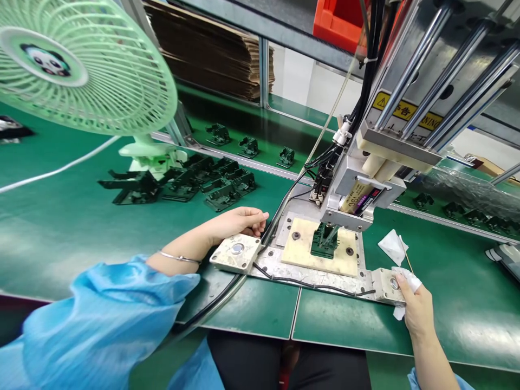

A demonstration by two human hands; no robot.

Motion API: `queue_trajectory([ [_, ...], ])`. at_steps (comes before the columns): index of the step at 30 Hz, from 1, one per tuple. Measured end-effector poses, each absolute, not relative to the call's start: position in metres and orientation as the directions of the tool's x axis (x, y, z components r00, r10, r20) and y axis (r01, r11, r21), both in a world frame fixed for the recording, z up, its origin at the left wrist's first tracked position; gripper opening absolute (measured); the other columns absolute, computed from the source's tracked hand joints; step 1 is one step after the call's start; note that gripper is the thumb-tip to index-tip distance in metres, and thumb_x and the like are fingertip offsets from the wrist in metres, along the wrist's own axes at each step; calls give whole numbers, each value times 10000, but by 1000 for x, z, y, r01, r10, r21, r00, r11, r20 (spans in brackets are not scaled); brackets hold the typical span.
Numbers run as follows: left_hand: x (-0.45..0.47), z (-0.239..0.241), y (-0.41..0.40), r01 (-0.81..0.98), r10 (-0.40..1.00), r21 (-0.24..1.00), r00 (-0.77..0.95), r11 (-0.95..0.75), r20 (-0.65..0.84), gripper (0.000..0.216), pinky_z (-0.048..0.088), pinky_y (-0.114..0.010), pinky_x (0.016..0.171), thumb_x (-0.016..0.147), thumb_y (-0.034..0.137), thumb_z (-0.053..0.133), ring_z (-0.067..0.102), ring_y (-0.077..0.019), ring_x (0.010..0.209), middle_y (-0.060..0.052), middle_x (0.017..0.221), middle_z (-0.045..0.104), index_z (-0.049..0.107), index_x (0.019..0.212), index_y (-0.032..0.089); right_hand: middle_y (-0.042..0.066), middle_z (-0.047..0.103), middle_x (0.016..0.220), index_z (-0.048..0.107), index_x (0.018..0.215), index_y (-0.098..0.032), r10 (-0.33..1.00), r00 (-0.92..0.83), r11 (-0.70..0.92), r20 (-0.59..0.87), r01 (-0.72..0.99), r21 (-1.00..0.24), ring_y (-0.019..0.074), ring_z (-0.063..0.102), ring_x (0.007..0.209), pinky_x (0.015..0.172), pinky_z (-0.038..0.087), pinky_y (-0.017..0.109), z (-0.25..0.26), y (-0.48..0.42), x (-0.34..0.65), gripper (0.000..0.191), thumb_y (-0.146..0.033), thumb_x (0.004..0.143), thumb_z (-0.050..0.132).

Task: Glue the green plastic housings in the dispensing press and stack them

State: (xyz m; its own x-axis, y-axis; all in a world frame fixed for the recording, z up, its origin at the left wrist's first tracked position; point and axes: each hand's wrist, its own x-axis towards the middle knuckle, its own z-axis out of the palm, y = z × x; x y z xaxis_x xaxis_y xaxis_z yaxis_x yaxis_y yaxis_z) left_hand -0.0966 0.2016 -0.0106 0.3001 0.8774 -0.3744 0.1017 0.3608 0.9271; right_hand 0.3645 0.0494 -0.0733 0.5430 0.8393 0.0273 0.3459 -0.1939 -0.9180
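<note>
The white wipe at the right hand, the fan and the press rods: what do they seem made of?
White wipe: thin, matte paper or cloth, judging by limp, crumpled edges; which, is unclear.
Fan: probably light-green plastic, slightly shiny, from evenly coloured, moulded-looking ribs.
Press rods: polished metal, likely steel, given their bright and dark streaks.

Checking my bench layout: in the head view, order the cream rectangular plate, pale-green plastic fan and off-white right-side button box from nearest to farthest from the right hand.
1. Off-white button box: against the right hand.
2. Cream plate: left of the box.
3. Pale-green fan: far upper left.
</note>
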Motion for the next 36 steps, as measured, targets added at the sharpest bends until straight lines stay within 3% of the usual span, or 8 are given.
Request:
queue_trajectory([
  [13, -95, -9, 201, 102, 872, 921, 300, 375, -388, 605, 482, -164, 508, 475, 660, 891, 580, -100, 521, -1, 571, 597, 634, 606, 129, 125, 778, 980, 788, 1013, -155, 832, 554, -192, 20, 321, -927, 331, 723, 938, 762, 577, 375, -75, 50, 366, 624, -670, 662, 767],
  [36, -95, -8, 201, 91, 870, 916, 288, 391, -400, 608, 492, -162, 504, 453, 645, 908, 583, -100, 510, 3, 571, 587, 640, 615, 124, 129, 778, 976, 788, 976, -159, 830, 554, -177, 65, 373, -911, 338, 720, 945, 807, 564, 408, -65, 49, 355, 602, -684, 686, 737],
])
